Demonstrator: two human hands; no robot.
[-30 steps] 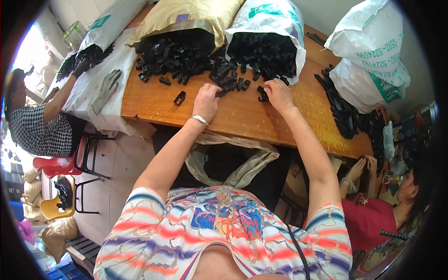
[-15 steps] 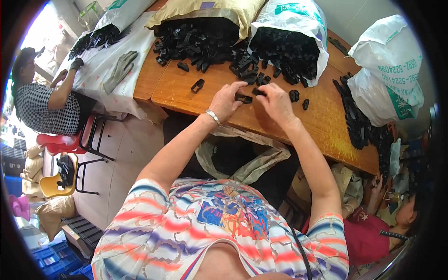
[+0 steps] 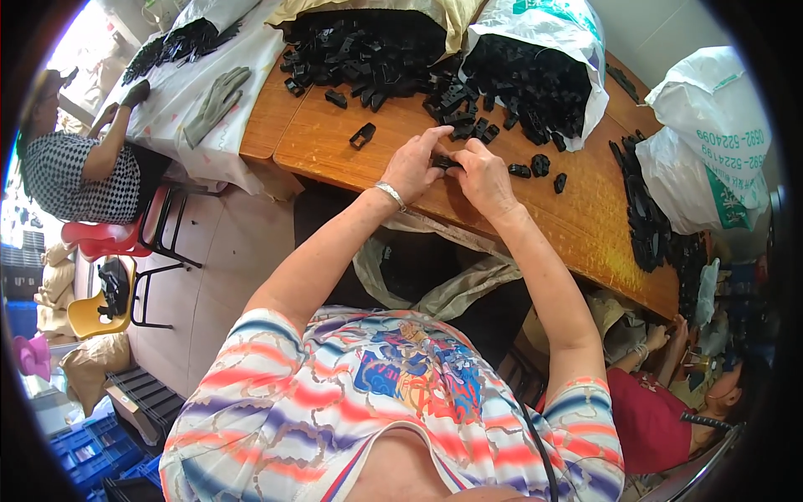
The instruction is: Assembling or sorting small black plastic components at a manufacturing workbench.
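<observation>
Over the near edge of the wooden table, my left hand and my right hand meet fingertip to fingertip. Both are closed on a small black plastic part, mostly covered by the fingers. Just beyond my fingers lie loose black parts, spilling from a large pile. A single open-framed black part rests on the table to the left of my left hand. To the right of my right hand lie a few more small black parts.
A white sack and a tan sack lie open at the back. Long black strips line the table's right end beside a white bag. An open cloth bag hangs at my lap. Co-workers sit left and right.
My right hand has moved left to meet my left hand, bringing its small black piece against the part held there. The whole view has shifted slightly.
</observation>
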